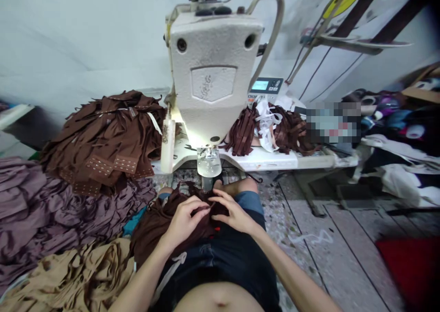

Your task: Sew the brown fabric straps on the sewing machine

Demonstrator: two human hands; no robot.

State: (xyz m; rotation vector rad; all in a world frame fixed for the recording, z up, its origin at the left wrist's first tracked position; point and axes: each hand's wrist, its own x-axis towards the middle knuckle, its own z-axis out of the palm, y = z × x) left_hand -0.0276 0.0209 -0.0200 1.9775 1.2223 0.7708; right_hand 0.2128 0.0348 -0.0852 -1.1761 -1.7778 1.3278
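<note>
Both hands work in my lap on a bundle of dark brown fabric (156, 222) lying over my dark shorts. My left hand (187, 218) has its fingers curled and pinches a brown piece near its edge. My right hand (232, 211) rests on the same brown cloth, fingers bent and pressed on it, its fingertips meeting those of the left. Just beyond my knees stands a white sewing machine (213, 73) with its presser foot (209, 160) lit from above.
A heap of brown cut pieces with hook tape (103, 137) lies left of the machine, purple cloth (44, 206) and tan cloth (75, 270) lower left. Brown and white straps (271, 128) sit on the machine table (275, 158). Tiled floor and clutter lie right.
</note>
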